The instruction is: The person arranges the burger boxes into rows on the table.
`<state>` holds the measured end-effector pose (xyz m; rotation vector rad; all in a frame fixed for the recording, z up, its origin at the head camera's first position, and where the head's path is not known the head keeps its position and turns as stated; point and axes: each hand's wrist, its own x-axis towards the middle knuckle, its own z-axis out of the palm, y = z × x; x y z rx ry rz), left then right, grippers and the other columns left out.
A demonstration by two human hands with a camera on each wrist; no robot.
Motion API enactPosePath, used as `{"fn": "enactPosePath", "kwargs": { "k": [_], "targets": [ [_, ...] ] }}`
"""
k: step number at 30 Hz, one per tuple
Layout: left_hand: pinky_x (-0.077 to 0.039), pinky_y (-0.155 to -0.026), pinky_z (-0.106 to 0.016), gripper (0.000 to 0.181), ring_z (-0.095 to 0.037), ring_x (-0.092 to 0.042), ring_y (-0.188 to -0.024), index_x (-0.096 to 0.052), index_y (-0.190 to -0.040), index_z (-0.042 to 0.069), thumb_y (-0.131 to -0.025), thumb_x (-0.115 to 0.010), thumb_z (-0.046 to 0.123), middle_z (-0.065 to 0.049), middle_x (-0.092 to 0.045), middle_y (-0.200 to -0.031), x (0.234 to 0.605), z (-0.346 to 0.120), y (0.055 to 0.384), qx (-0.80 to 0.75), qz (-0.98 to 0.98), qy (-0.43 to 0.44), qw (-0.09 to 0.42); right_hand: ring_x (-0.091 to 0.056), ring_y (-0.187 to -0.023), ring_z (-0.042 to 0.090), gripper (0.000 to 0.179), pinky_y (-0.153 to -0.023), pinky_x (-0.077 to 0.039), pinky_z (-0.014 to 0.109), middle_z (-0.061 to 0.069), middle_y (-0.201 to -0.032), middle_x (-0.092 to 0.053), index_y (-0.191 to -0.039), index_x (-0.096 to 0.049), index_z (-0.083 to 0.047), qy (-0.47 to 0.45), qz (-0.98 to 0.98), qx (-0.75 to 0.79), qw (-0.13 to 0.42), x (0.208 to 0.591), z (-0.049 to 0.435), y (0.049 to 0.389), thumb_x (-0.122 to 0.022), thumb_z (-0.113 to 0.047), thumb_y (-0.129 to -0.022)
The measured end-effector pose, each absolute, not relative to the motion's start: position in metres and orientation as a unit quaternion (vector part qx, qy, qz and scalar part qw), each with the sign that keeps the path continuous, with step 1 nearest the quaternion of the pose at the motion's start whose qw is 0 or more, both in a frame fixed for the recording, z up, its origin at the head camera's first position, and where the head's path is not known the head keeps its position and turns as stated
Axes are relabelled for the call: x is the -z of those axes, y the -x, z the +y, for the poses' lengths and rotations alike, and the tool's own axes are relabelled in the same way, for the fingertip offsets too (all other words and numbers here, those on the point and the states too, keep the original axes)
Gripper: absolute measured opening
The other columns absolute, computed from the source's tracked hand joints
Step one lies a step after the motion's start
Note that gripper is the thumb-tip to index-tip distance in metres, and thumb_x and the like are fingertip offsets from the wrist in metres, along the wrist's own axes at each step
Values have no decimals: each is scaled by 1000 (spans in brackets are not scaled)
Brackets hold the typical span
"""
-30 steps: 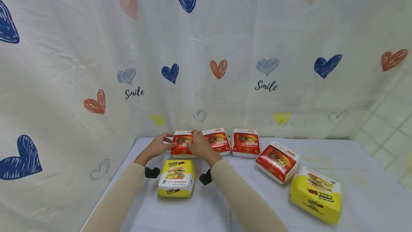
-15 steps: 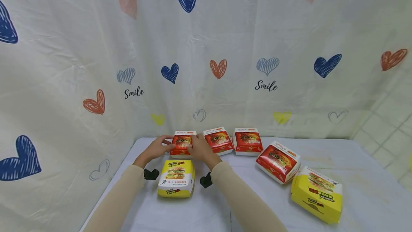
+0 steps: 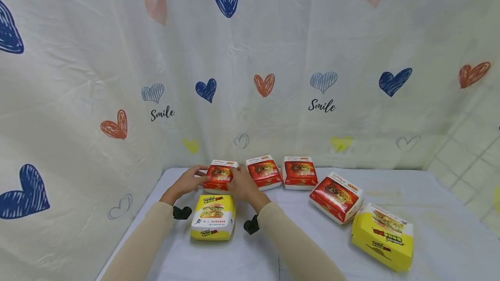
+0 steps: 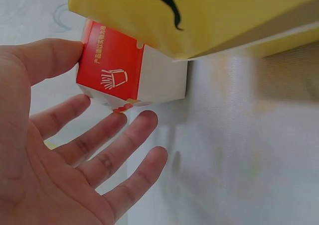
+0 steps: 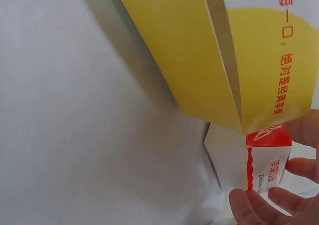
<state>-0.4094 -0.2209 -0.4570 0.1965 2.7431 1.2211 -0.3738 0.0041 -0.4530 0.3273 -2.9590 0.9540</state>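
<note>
Both hands hold a red-and-white burger box (image 3: pixel 218 178), one at each side, at the far left of the table. In the left wrist view, the thumb and fingertips of my left hand (image 3: pixel 187 182) meet the edges of the red box (image 4: pixel 112 68), with the other fingers spread. My right hand (image 3: pixel 245 187) grips the opposite side, and its fingertips reach the red box (image 5: pixel 266 160) in the right wrist view. Just in front of it, between the forearms, a yellow-and-white burger box (image 3: pixel 212 220) lies flat and partly hides the red box in both wrist views.
To the right of the held box, two more red boxes, one (image 3: pixel 264 172) beside the right hand and another (image 3: pixel 300 172), stand along the back. A tilted red box (image 3: pixel 337 197) and a yellow box (image 3: pixel 383 235) sit at the right. A heart-print curtain (image 3: pixel 281 120) hangs behind the table.
The held red box has shifted slightly left and nearer the yellow box, both hands moving with it. My right fingers have come down from its top. The neighbouring red boxes have nudged slightly right.
</note>
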Motion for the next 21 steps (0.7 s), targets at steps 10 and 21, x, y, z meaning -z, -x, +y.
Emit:
{"fn": "enactPosePath", "kwargs": {
  "k": [10, 21],
  "targets": [
    [-58, -91, -44, 64, -30, -65, -111, -47, -151, 14, -99, -63, 48, -23, -57, -142, 468, -226, 409, -454, 886, -51, 78, -48, -135, 34, 62, -110, -47, 52, 17, -157, -36, -151, -46, -12, -113, -939, -323, 5, 451, 5, 370, -70, -29, -96],
    [-55, -100, -51, 74, -27, -68, -107, -47, -151, 12, -94, -68, 54, -20, -63, -132, 481, -233, 408, -493, 866, -48, 67, -49, -138, 34, 65, -113, -45, 51, 17, -158, -38, -154, -39, -9, -109, -948, -297, 8, 426, 7, 380, -67, -29, -99]
  ]
}}
